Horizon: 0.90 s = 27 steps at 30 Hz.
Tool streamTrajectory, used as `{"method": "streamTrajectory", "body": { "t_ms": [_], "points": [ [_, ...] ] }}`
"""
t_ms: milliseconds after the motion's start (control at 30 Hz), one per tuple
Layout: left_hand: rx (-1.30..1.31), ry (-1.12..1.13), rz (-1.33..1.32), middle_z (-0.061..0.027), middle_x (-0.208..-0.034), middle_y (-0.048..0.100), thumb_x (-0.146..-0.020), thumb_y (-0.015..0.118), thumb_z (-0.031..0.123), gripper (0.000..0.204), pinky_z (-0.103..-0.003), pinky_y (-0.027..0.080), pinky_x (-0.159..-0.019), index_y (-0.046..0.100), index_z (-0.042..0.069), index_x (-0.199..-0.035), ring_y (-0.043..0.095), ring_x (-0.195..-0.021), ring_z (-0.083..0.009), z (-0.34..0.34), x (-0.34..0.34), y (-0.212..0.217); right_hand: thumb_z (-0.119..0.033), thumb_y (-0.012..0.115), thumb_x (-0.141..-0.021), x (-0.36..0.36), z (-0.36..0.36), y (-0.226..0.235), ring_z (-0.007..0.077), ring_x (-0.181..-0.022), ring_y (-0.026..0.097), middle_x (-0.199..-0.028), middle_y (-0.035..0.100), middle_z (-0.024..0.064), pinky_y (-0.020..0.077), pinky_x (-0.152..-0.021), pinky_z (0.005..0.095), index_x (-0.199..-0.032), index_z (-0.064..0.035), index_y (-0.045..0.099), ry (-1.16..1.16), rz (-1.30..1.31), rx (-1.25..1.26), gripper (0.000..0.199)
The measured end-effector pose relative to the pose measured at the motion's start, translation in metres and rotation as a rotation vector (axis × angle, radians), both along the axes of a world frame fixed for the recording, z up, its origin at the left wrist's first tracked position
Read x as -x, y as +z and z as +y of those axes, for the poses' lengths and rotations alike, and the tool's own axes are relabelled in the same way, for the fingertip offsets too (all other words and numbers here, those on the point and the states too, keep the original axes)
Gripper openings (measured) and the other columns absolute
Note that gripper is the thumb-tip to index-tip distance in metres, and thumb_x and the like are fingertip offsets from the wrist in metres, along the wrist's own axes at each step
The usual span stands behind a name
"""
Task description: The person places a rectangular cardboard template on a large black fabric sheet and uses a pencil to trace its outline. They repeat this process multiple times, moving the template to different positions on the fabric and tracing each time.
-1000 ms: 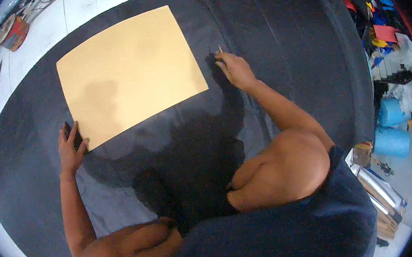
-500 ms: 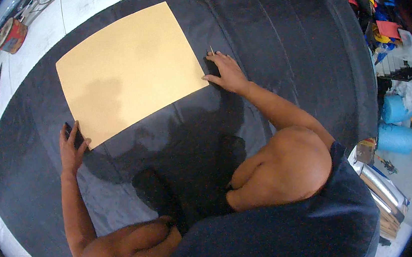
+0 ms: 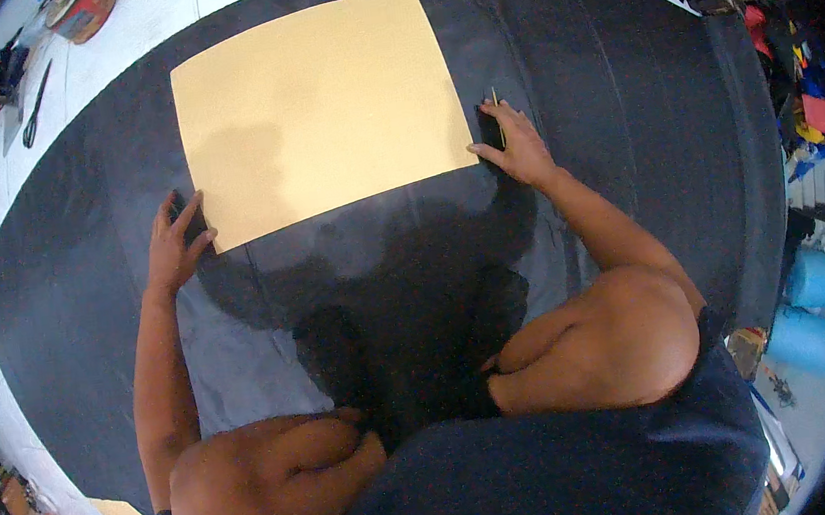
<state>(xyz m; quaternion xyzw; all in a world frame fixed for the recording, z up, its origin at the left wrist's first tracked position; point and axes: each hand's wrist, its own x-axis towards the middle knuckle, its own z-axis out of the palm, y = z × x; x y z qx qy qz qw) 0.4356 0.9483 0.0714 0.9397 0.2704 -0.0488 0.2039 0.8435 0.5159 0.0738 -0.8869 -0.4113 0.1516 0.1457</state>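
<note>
A large tan sheet (image 3: pixel 326 106), like card or thick paper, lies flat on black cloth (image 3: pixel 664 161). My left hand (image 3: pixel 175 244) rests at its near left corner, fingers spread, with thumb and fingertips touching the edge. At the near right corner is my right hand (image 3: pixel 524 150), its thumb on the sheet's edge and its other fingers stretched over the cloth. A thin yellowish stick (image 3: pixel 499 123), perhaps a pencil, shows between the thumb and fingers of that hand and looks tucked in its grip. Part of it is hidden by the fingers.
My bent knees (image 3: pixel 602 338) are on the cloth close to the sheet. Scissors (image 3: pixel 37 106) lie on the white floor at the left, below a round tin (image 3: pixel 80 13). Blue rolls (image 3: pixel 803 337) and piled coloured scraps (image 3: pixel 820 117) line the right side.
The whole view has shifted and turned a little, so sheet and hands appear further right. Both hands stay at the same corners. More of the thin stick shows by my right hand.
</note>
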Motion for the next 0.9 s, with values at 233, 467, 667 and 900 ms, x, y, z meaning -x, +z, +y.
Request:
{"method": "streamTrajectory", "body": {
  "t_ms": [233,467,667,900],
  "points": [
    [-0.031,-0.045,-0.007,-0.0215,-0.153,0.040,-0.082,0.079,0.033,0.069,-0.047,0.038,-0.114,0.053,0.026,-0.145,0.041,-0.139,-0.0412,0.004,0.009,-0.004,-0.033,0.078,-0.086,-0.007,-0.004,-0.014,0.0391,-0.142,0.039,-0.151,0.046,0.0198,0.0320,-0.117,0.0460,-0.143,-0.0039,0.047,0.073,-0.046,-0.040,0.071],
    [-0.127,-0.040,0.029,-0.0180,-0.153,0.039,-0.081,0.077,0.044,0.072,-0.049,0.037,-0.114,0.049,0.036,-0.147,0.042,-0.137,-0.0397,-0.002,0.004,-0.003,-0.035,0.078,-0.086,-0.001,-0.001,-0.002,0.0416,-0.144,0.037,-0.151,0.044,0.0246,0.0298,-0.119,0.0475,-0.145,-0.0007,0.043,0.015,-0.015,0.029,0.077],
    [-0.068,-0.024,0.035,-0.0179,-0.156,0.036,-0.078,0.080,0.045,0.075,-0.049,0.037,-0.114,0.050,0.035,-0.146,0.037,-0.142,-0.0400,-0.006,0.000,0.000,-0.037,0.078,-0.086,-0.006,-0.004,-0.001,0.0411,-0.144,0.037,-0.151,0.044,0.0240,0.0313,-0.118,0.0469,-0.146,0.0000,0.043,0.029,-0.024,0.044,0.078],
    [0.015,-0.031,0.035,-0.0182,-0.159,0.032,-0.075,0.083,0.043,0.078,-0.048,0.036,-0.116,0.051,0.034,-0.145,0.032,-0.146,-0.0411,0.001,0.002,-0.005,-0.035,0.077,-0.087,-0.006,0.002,0.003,0.0405,-0.144,0.037,-0.150,0.045,0.0248,0.0306,-0.118,0.0463,-0.145,0.0016,0.044,0.032,0.012,0.023,0.076]
  ]
}}
